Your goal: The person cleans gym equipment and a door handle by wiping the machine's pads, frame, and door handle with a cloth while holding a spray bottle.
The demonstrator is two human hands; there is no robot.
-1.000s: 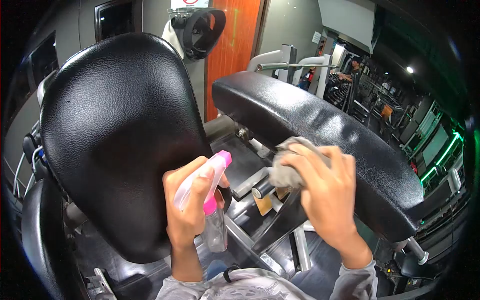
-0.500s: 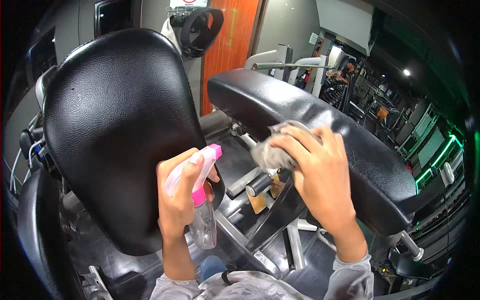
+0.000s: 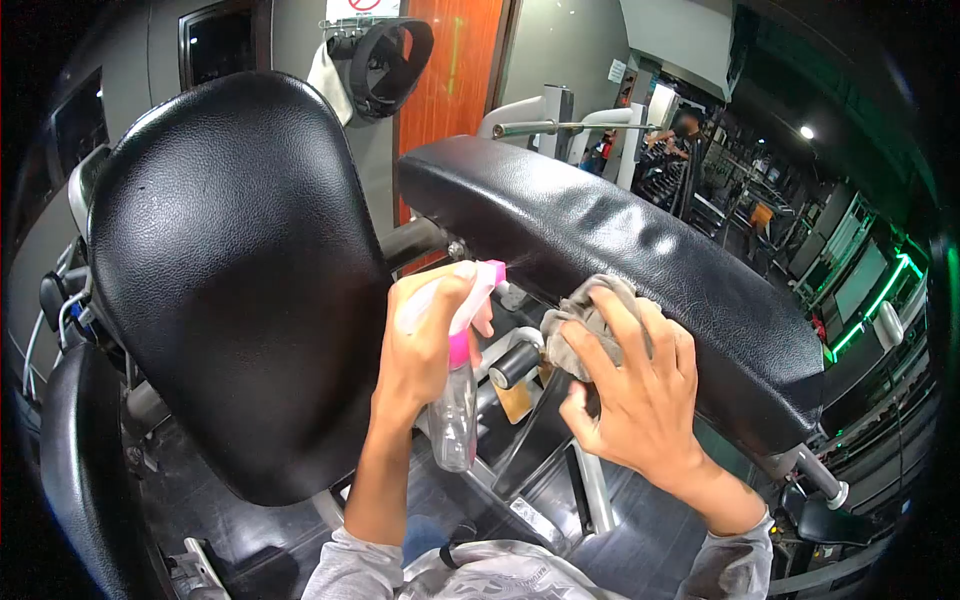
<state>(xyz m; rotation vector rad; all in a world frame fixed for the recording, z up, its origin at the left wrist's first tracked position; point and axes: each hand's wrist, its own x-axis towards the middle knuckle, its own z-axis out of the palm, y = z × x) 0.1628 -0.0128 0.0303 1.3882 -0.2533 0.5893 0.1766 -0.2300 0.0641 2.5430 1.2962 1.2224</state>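
My left hand (image 3: 420, 335) is wrapped around a spray bottle (image 3: 456, 420) with a clear body and a pink and white trigger head. Its pink nozzle points right, toward the long black padded cushion (image 3: 560, 205). In my right hand (image 3: 640, 400) is a crumpled grey cloth (image 3: 590, 325), bunched under the fingers at the cushion's near lower side. Whether the cloth presses on the cushion is hard to make out. Left of both hands stands a black padded seat back (image 3: 230, 260), apart from them.
A machine handle with a black grip (image 3: 516, 366) sits between and below my hands. A black belt (image 3: 390, 68) hangs on the wall by an orange door (image 3: 450, 90). Another person (image 3: 690, 135) is far back near the dumbbell racks.
My left hand has moved right and slightly up with the spray bottle, toward the cushion. My right hand has lowered slightly with the cloth, its fingers spreading more over it.
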